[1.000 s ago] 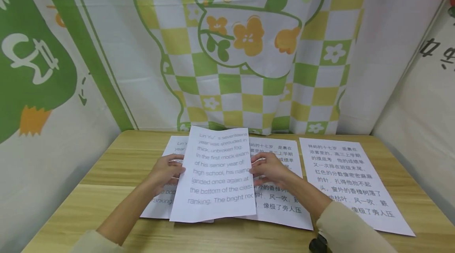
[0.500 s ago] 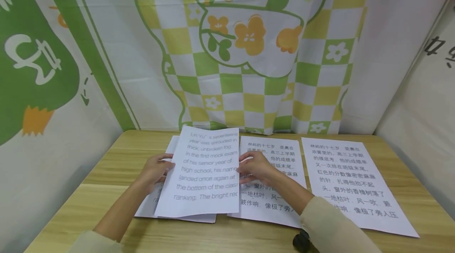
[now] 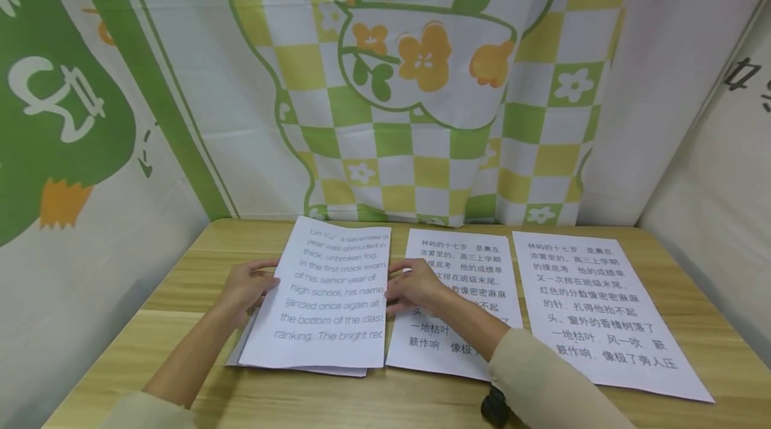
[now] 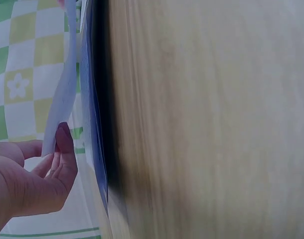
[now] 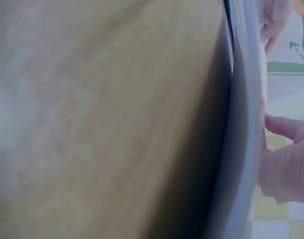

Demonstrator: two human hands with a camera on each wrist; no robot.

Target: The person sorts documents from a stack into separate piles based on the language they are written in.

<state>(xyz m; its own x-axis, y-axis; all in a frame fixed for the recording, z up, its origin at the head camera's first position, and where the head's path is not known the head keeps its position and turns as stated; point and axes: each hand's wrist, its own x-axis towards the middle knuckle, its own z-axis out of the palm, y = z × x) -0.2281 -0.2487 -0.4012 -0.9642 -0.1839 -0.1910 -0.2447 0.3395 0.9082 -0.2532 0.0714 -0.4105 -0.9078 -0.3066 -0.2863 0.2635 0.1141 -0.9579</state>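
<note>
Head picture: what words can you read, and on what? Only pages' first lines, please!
"Lin Yu' s seventeent": held page, end cropped
"林屿的十七岁 是裹在": middle page and right page
"cky": cloth, rest cropped
Right black marks; left white marks: unreadable

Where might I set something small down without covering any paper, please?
Bare table shows left of the left hand, and between the forearms, on the near side of the held sheet. It's crowded rightward: the right hand partly hides the middle sheet, the right sheet beside it.
</note>
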